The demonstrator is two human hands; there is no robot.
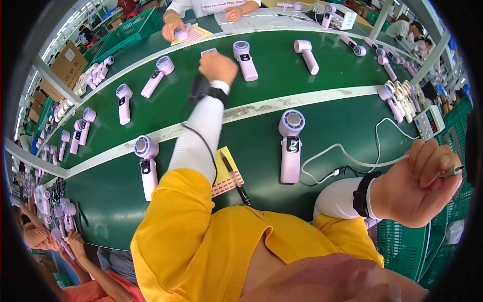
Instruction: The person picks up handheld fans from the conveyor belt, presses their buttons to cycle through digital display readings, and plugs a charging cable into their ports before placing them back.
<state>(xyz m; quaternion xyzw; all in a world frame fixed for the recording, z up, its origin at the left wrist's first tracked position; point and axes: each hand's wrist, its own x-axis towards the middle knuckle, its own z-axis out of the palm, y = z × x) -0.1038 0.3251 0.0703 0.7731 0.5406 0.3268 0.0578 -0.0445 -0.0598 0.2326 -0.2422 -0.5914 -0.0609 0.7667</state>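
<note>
Low on the right we are seeing green crates (402, 246); a pale bag (455, 232) is showing among them, but we cannot tell whether it is lying inside one. Our right hand (415, 183) is half curling, holding a cable plug (452, 171) in its bent fingers. Before us the green surface (110, 201) is carrying two pink fans (291, 151), a white cord (336, 145) and a yellow paper (221, 173) with a pen (235, 179) lying across it. Past a white rail (302, 99), a green belt (276, 55) is carrying more fans (245, 61), and there our left hand (219, 68) is curling tightly around a mostly hidden pink thing (208, 51). Farther off, a co-worker's hand (173, 26) is touching another fan (183, 33), and leftward a cardboard box (65, 70) is standing near a green basket (133, 34) whose contents we cannot make out.
</note>
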